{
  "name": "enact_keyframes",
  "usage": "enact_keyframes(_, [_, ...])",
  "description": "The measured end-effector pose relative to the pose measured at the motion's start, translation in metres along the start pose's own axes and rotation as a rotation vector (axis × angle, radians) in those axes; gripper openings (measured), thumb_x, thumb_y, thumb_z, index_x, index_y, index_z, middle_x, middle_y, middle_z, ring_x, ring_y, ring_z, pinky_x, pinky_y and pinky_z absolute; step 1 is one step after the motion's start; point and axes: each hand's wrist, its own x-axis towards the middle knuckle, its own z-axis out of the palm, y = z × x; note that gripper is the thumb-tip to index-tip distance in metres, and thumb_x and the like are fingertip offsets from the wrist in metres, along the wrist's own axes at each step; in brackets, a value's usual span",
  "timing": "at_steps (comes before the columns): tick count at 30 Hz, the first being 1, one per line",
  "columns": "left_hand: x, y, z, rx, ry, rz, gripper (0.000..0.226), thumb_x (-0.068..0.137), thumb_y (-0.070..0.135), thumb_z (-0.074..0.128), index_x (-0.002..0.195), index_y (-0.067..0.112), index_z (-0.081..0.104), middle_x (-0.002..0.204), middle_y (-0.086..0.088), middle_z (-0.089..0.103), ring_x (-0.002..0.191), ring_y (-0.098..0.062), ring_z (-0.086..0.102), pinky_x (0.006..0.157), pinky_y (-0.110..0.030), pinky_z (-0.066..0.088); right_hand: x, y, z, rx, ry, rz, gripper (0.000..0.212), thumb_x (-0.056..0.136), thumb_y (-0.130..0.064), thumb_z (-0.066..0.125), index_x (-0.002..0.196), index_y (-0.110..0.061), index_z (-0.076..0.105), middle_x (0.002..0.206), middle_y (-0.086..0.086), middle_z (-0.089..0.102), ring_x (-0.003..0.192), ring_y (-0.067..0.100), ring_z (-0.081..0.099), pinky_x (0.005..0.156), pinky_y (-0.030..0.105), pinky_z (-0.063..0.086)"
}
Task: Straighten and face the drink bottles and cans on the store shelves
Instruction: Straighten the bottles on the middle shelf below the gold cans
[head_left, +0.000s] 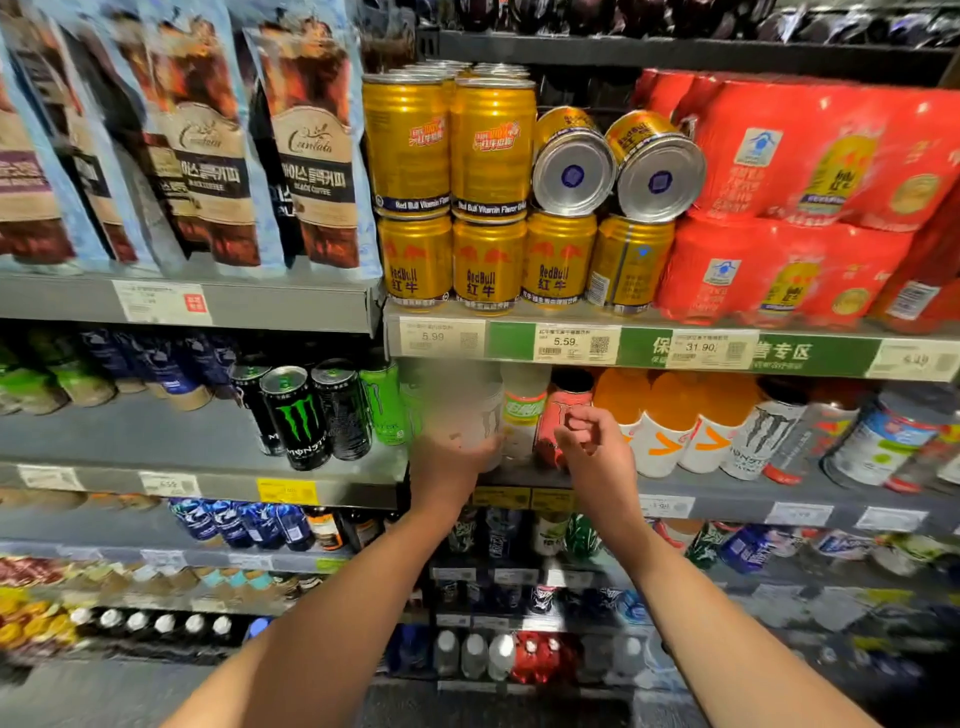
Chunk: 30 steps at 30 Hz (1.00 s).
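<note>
My left hand grips a pale white can, blurred by motion, at the front of the middle shelf. My right hand hovers just in front of a pink-red can, fingers curled and holding nothing. A white bottle stands between the two cans. Black and green Monster cans stand to the left. On the shelf above, gold Red Bull cans stand stacked in two tiers, and two of them lie on their sides with their bottoms facing out.
Orange-capped bottles and a white Monster can stand right of my hands. Red multipacks fill the upper right. Coffee pouches hang at the upper left. Price-tag rails edge each shelf, with lower shelves of bottles below.
</note>
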Motion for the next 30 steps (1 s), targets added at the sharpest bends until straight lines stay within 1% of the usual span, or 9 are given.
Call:
enact_keyframes(4, [-0.001, 0.003, 0.004, 0.246, 0.067, 0.076, 0.078, 0.066, 0.045, 0.088, 0.13, 0.017, 0.053, 0.1, 0.015, 0.062, 0.089, -0.004, 0.062, 0.075, -0.021, 0.053, 0.008, 0.004, -0.001, 0.035, 0.044, -0.059, 0.015, 0.095, -0.018, 0.066, 0.099, -0.033, 0.062, 0.088, -0.015, 0.068, 0.08, -0.004, 0.065, 0.07, 0.015, 0.051])
enact_keyframes(6, [-0.002, 0.004, 0.009, 0.323, 0.127, 0.09, 0.073, 0.067, 0.047, 0.085, 0.126, 0.021, 0.051, 0.097, 0.015, 0.06, 0.087, -0.007, 0.057, 0.074, -0.024, 0.047, 0.011, 0.006, 0.0, -0.027, 0.056, -0.07, 0.016, 0.095, -0.024, 0.065, 0.094, -0.04, 0.063, 0.09, -0.012, 0.07, 0.085, 0.007, 0.068, 0.073, 0.025, 0.055])
enact_keyframes(8, [-0.002, 0.006, 0.017, 0.345, 0.168, 0.063, 0.067, 0.066, 0.045, 0.083, 0.121, 0.026, 0.051, 0.101, 0.007, 0.068, 0.087, -0.015, 0.063, 0.072, -0.028, 0.049, 0.014, 0.013, 0.001, -0.105, 0.043, -0.082, 0.005, 0.097, -0.026, 0.063, 0.101, -0.029, 0.064, 0.101, 0.001, 0.07, 0.095, 0.023, 0.067, 0.081, 0.041, 0.054])
enact_keyframes(10, [-0.005, 0.007, 0.024, 0.338, 0.187, 0.031, 0.055, 0.065, 0.045, 0.079, 0.109, 0.036, 0.048, 0.094, 0.007, 0.07, 0.083, -0.018, 0.068, 0.065, -0.029, 0.05, 0.016, 0.016, 0.004, -0.087, -0.013, -0.016, 0.021, 0.098, -0.029, 0.061, 0.114, -0.016, 0.062, 0.112, 0.006, 0.069, 0.104, 0.024, 0.065, 0.089, 0.043, 0.052])
enact_keyframes(15, [-0.015, 0.004, 0.035, 0.354, 0.249, -0.002, 0.048, 0.063, 0.052, 0.073, 0.093, 0.044, 0.037, 0.079, 0.009, 0.065, 0.069, -0.018, 0.064, 0.053, -0.024, 0.04, 0.023, 0.024, 0.005, -0.161, -0.022, -0.053, 0.025, 0.096, -0.024, 0.061, 0.117, -0.01, 0.059, 0.105, 0.008, 0.069, 0.096, 0.025, 0.066, 0.077, 0.037, 0.049])
enact_keyframes(19, [-0.008, 0.009, 0.034, 0.388, 0.204, -0.093, 0.06, 0.063, 0.042, 0.078, 0.116, 0.03, 0.053, 0.105, 0.005, 0.07, 0.096, -0.019, 0.068, 0.079, -0.038, 0.056, 0.028, 0.028, -0.003, -0.186, -0.056, -0.061, 0.022, 0.097, -0.025, 0.062, 0.112, -0.01, 0.059, 0.102, 0.008, 0.069, 0.094, 0.025, 0.066, 0.082, 0.039, 0.052])
enact_keyframes(23, [-0.012, 0.016, 0.045, 0.394, 0.278, -0.066, 0.059, 0.068, 0.041, 0.08, 0.12, 0.023, 0.059, 0.115, 0.001, 0.058, 0.11, -0.015, 0.054, 0.095, -0.038, 0.05, 0.033, 0.024, -0.012, -0.216, -0.015, -0.146, 0.021, 0.098, -0.028, 0.06, 0.106, -0.009, 0.059, 0.099, 0.011, 0.07, 0.092, 0.027, 0.067, 0.08, 0.036, 0.052])
enact_keyframes(28, [-0.02, 0.015, 0.047, 0.33, 0.327, -0.071, 0.063, 0.071, 0.04, 0.081, 0.126, 0.025, 0.053, 0.115, 0.003, 0.058, 0.111, -0.017, 0.054, 0.094, -0.039, 0.048, 0.032, 0.012, -0.015, -0.186, -0.004, -0.212, 0.022, 0.094, -0.037, 0.056, 0.103, -0.017, 0.059, 0.1, 0.005, 0.068, 0.089, 0.018, 0.067, 0.075, 0.033, 0.053])
enact_keyframes(30, [-0.021, 0.017, 0.045, 0.245, 0.333, -0.091, 0.066, 0.069, 0.037, 0.082, 0.124, 0.027, 0.048, 0.111, 0.006, 0.061, 0.105, -0.018, 0.061, 0.091, -0.043, 0.052, 0.031, 0.008, -0.013, -0.157, 0.015, -0.232, 0.034, 0.088, -0.041, 0.05, 0.106, -0.015, 0.059, 0.1, -0.002, 0.056, 0.082, -0.006, 0.056, 0.069, 0.014, 0.043])
